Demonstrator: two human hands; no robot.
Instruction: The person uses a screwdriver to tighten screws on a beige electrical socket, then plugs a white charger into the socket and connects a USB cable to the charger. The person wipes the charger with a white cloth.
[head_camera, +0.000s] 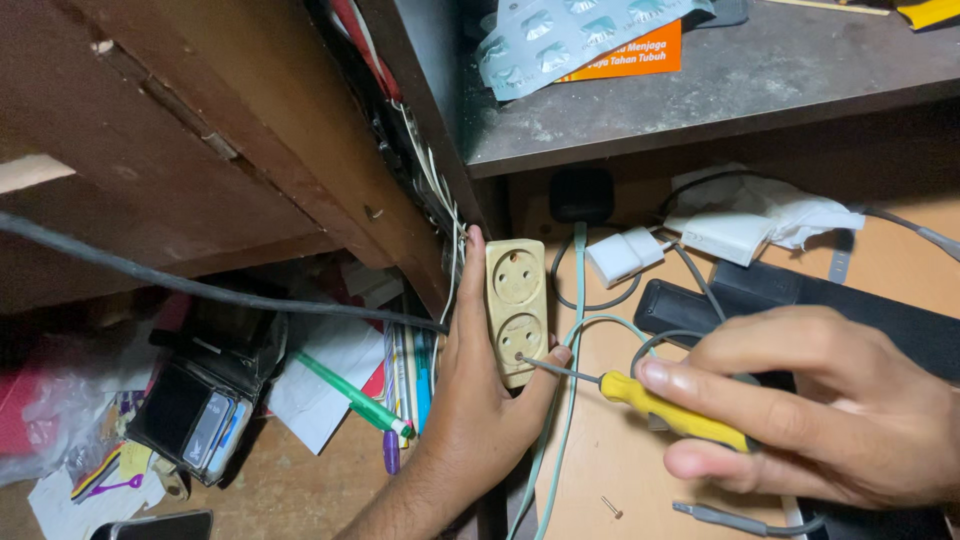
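Right hand (810, 405): nearest to me, low on the right, fingers curled tight around a yellow-handled screwdriver (672, 408), thumb laid along the handle.
Screwdriver: held nearly level, its thin metal shaft running left, the tip at the lower socket of a beige double power socket (516, 308).
Left hand (478, 400): comes up from below, thumb along the socket's left edge and fingertips curled round its lower right corner, clasping the socket.
Power socket: upright against the edge of the dark wooden shelf post (425, 110), two round outlets one above the other, just below the shelf corner.
Cables: a pale green cable (578, 290) drops beside the socket's right edge; a thick black cable (180, 283) crosses from the far left to the left thumb.
Desk surface (600, 460): light wood, with a small loose screw (610, 507) lying near the bottom edge.
Behind: a white charger plug (623, 255) and a black plug (582, 194) under the shelf.
Shelf top: a blister pack of tablets (570, 35) over an orange card (630, 55).
Left side: a green pen (352, 395) among loose papers.
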